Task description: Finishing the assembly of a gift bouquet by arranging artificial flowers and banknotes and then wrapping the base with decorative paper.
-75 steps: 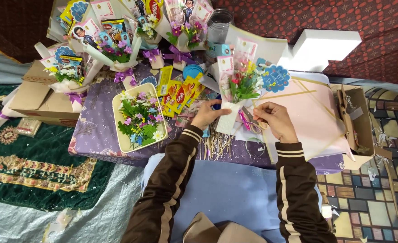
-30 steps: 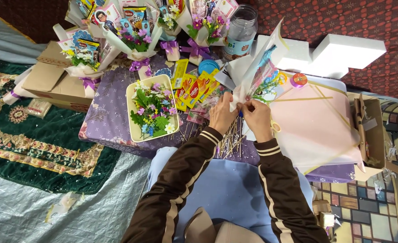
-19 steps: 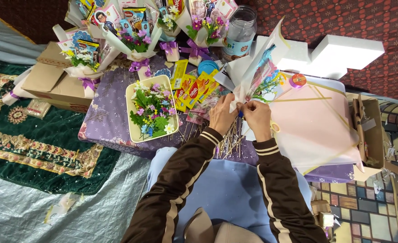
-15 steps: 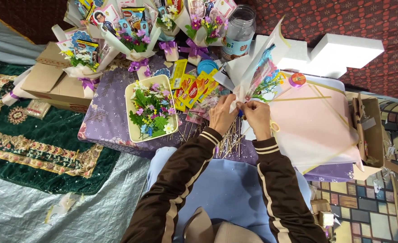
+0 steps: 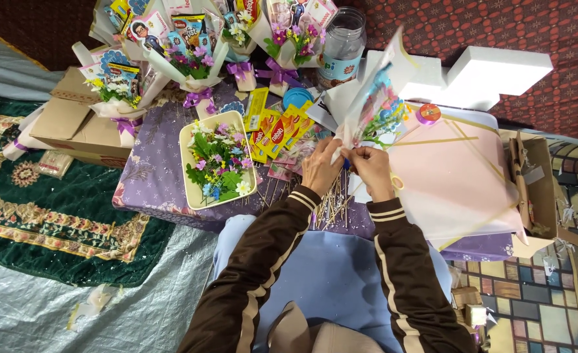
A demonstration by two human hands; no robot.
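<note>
**Paper cone bouquet: slip and spill hazards at the pinch point**

Paper-wrapped bouquet (image 5: 375, 108) is held upright above the purple-covered table (image 5: 158, 183), pinched at its base by left hand (image 5: 320, 171) and right hand (image 5: 370, 168), fingers closed narrowly. If grip is loosened, the wrap may unroll and flowers may drop among the wooden skewers (image 5: 331, 208).

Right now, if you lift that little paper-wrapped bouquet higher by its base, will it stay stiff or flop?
Probably floppy on top: the bouquet is a thin white paper cone, already leaning right. Likely light, as both hands, left hand and right hand, pinch only its narrow base. The paper could crease under a hard squeeze.
</note>
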